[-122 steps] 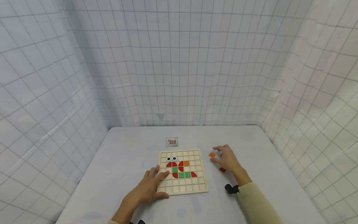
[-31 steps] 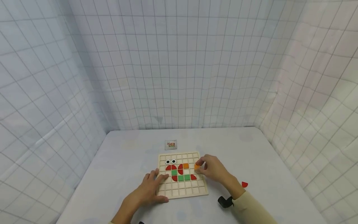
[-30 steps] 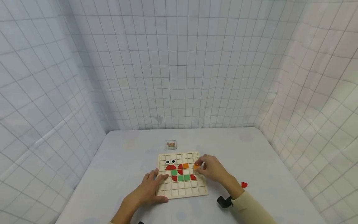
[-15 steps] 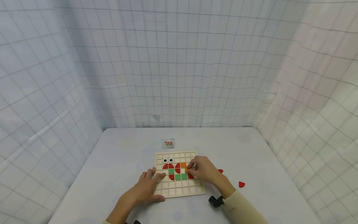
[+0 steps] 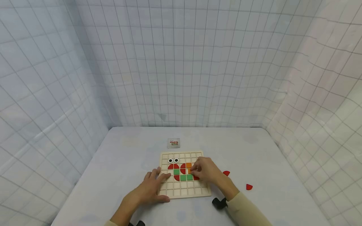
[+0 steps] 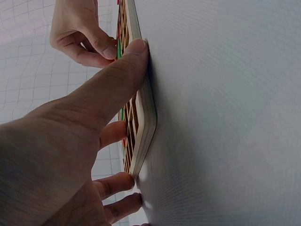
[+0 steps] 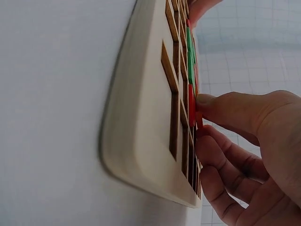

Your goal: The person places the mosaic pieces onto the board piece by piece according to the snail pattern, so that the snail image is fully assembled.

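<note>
A wooden grid board (image 5: 185,191) lies on the table, bearing two round eye pieces (image 5: 173,160), several red quarter-round pieces (image 5: 183,165), green squares (image 5: 183,177) and one orange square (image 5: 188,165). My left hand (image 5: 151,188) rests on the board's left side, fingers spread. Its thumb (image 6: 120,70) lies against the near edge and one finger reaches onto the grid. Between thumb and fingertips, my right hand (image 5: 207,171) pinches a second orange square tile (image 7: 200,120). That tile sits at the grid cell below the first orange square, partly hidden by the fingers.
Two loose red quarter-round pieces lie right of the board, one (image 5: 226,173) close beside the right wrist and the other (image 5: 249,187) farther right. A small picture card (image 5: 173,143) lies behind the board. Grid-patterned white cloth (image 5: 183,78) encloses the table's back and sides.
My right hand has picked up the orange tile from the table and carried it left onto the board, down to its cell. The left hand has stayed in place on the board.
</note>
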Demonstrator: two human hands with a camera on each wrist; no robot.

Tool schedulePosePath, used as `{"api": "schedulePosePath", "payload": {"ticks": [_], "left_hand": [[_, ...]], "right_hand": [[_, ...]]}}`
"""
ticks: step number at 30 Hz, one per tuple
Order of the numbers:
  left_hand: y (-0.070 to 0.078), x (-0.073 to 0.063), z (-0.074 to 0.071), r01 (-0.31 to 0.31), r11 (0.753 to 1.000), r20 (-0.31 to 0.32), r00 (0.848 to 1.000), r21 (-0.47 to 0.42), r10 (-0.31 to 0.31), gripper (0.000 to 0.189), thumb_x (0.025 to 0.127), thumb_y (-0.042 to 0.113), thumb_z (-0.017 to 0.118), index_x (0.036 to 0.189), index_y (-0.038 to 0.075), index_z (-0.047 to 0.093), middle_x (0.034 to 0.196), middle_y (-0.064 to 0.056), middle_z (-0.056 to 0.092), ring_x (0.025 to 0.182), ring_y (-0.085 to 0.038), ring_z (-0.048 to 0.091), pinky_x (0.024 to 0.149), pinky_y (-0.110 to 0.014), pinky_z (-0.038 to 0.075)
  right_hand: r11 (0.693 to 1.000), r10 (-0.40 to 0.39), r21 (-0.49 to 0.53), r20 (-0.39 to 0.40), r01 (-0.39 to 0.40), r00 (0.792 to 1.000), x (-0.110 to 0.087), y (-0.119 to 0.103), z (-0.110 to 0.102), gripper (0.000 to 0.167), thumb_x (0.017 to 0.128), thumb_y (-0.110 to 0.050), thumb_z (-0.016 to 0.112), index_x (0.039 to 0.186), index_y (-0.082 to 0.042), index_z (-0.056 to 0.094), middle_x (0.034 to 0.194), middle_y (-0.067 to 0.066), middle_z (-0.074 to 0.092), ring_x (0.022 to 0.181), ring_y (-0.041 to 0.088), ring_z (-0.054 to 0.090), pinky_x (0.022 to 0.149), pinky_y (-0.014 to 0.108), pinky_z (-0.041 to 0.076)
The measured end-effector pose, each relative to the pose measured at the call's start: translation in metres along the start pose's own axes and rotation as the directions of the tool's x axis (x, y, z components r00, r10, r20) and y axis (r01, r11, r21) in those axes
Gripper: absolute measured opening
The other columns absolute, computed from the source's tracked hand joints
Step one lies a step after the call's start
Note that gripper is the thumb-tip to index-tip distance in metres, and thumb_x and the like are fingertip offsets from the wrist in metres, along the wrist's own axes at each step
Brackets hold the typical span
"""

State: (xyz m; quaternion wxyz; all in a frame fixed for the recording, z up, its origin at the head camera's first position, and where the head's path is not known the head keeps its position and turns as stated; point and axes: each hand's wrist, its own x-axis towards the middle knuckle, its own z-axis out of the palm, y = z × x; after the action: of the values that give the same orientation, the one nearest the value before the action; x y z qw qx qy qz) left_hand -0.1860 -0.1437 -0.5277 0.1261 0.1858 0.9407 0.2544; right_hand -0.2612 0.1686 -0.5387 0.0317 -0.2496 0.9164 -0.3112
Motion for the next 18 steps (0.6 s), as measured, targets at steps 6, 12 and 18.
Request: {"api": "schedulePosePath", "payload": {"ticks": [6,12,18], "left_hand": [[0.0031,-0.0013,0.0001,0.031,0.999,-0.003,1.0,0.013,-0.031,0.098,0.089,0.054,0.101,0.171,0.022,0.058,0.183,-0.034,0.034,0.154,-0.058,0.047,0.118,-0.076,0.054],[0.0052,-0.0004,-0.0013,0.042,0.999,0.004,0.999,0.015,-0.042,0.098,0.089,0.054,0.101,0.171,0.024,0.058,0.184,-0.034,0.032,0.156,-0.058,0.046,0.119,-0.075,0.054],[0.0039,-0.0009,0.001,0.036,0.999,0.008,0.999,0.018,-0.036,0.097,0.09,0.054,0.1,0.171,0.024,0.057,0.184,-0.033,0.032,0.154,-0.057,0.046,0.118,-0.075,0.055]], "right_hand": [[1.0,0.016,0.01,0.018,-0.016,1.0,0.0009,-0.0022,-0.0016,0.006,0.105,-0.016,0.088,0.103,-0.013,0.093,0.1,-0.006,0.076,0.084,0.008,0.059,0.071,0.024,0.052],[0.999,0.051,0.016,0.031,-0.052,0.998,0.0012,-0.0031,-0.0035,0.006,0.105,-0.014,0.088,0.103,-0.014,0.093,0.099,-0.007,0.075,0.085,0.009,0.059,0.072,0.024,0.051],[0.998,0.039,0.043,0.019,-0.04,0.999,0.0009,-0.0015,0.0002,0.006,0.106,-0.014,0.088,0.104,-0.014,0.093,0.097,-0.007,0.075,0.084,0.008,0.059,0.072,0.023,0.051]]}}
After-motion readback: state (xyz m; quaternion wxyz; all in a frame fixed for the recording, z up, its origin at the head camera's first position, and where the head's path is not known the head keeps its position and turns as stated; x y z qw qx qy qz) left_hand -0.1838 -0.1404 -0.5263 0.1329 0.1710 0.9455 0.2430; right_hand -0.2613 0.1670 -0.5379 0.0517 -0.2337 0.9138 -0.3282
